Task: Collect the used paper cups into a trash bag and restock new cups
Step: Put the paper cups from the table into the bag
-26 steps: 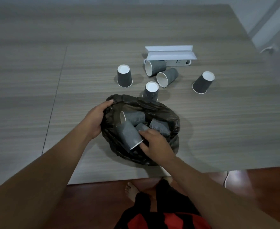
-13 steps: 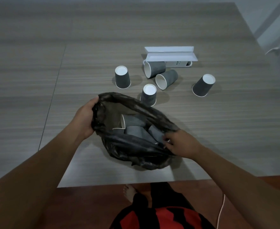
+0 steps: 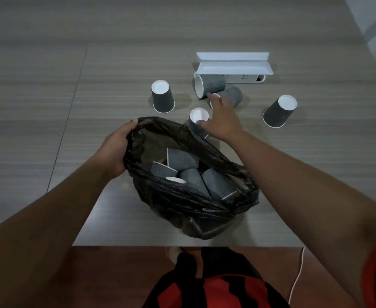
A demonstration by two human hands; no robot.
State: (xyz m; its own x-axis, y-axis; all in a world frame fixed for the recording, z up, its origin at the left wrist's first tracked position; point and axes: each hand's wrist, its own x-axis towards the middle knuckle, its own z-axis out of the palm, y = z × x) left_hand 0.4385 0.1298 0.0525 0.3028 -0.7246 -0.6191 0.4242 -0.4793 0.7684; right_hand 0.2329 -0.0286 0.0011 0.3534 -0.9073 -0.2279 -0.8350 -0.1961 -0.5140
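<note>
Gripped the crumpled black plastic trash bag point(image 3: 189, 210) at its left rim with the left hand point(image 3: 116, 150), fingers curled round the plastic; mouth held agape at the near edge of the grey wood-grain table point(image 3: 49, 107).

Held several dark grey ribbed paper cups point(image 3: 195, 174) inside. Reached beyond with the right hand point(image 3: 221, 121), fingers spread and loose, thumb touching the nearest upturned grey cup point(image 3: 198, 121), grasping nothing. Left four more grey cups scattered farther off, before a white open cardboard box point(image 3: 233, 65).

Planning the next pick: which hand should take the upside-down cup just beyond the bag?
Right. The right hand is open and already reaching beside that upside-down cup, thumb at its top. The left hand grips the trash bag rim, holding it open.
</note>
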